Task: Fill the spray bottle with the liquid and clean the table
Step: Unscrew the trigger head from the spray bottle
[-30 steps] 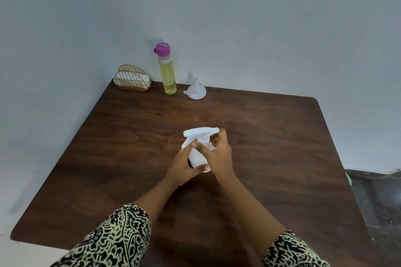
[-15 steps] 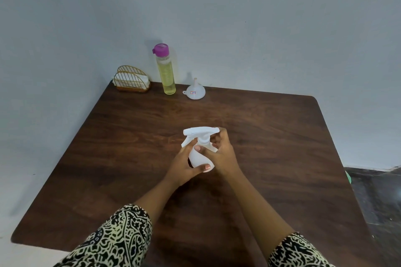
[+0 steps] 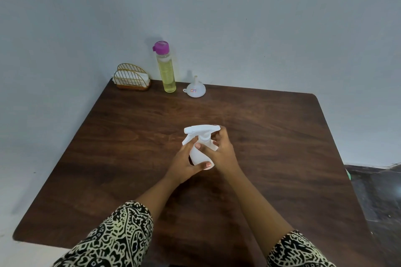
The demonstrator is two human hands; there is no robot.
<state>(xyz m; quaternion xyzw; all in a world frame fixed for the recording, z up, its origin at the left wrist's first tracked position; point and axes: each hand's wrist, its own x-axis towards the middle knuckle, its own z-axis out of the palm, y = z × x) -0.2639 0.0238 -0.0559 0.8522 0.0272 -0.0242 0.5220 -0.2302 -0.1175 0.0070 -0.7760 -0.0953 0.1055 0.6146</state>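
Table (image 3: pixel 271 136) edges: the far edge meets the wall (image 3: pixel 238 17), the far-right corner is rounded, and the right edge borders dark floor (image 3: pixel 379 201). Bare wood lies open on every side of the hands, widest to left and right. The far-left corner holds a row of three, each apart from its neighbour and well apart from the hands: wire napkin holder (image 3: pixel 132 78), tall liquid bottle (image 3: pixel 166 71) with yellow contents and purple cap, and white funnel (image 3: pixel 195 90) standing mouth down.

Spray bottle (image 3: pixel 199 155): white, opaque, upright near table centre, trigger head (image 3: pixel 200 129) fitted, nozzle pointing left. Whether its base touches the wood cannot be told. Left hand (image 3: pixel 182 165) wraps the lower body, thumb across the front. Right hand (image 3: pixel 223 154) grips the neck just under the trigger head, fingers curled behind it.
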